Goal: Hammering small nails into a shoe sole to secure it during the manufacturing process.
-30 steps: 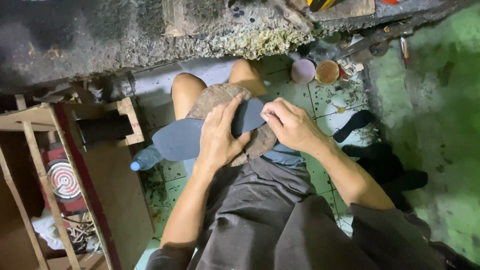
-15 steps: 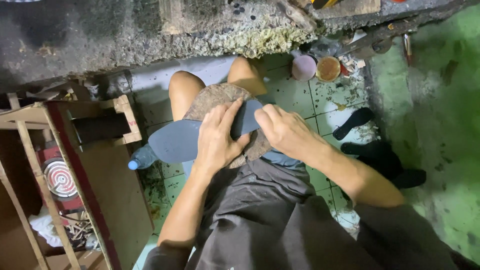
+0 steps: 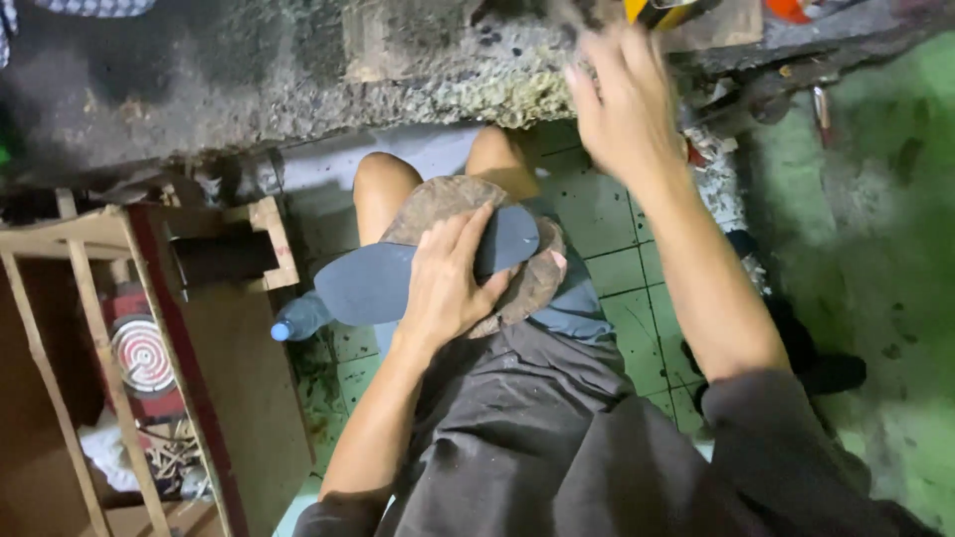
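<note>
1. Bare wood first: a pale wooden frame stands at the far left, with a red block bearing a round ringed disc behind its slats, and pale scraps heaped below it that are hard to make out.
2. A plastic bottle with a blue cap lies on the tiled floor, its end just beside the tip of the sole.
3. A dark blue-grey shoe sole lies across a rounded brown block that rests on the person's lap, between the bare knees.
4. The left hand lies flat on the sole, fingers spread and pressing down, thumb hooked over its near edge; it covers the sole's middle.
5. The rough, crumbling workbench edge runs across the top and hides whatever lies under it.
6. The right hand is raised to the bench edge, fingers loosely open and blurred; I cannot tell whether it has hold of anything.
7. At the top, yellow and red things are cut off by the picture's edge.
8. Dark shapes lie on the green floor behind the right forearm, partly hidden.
</note>
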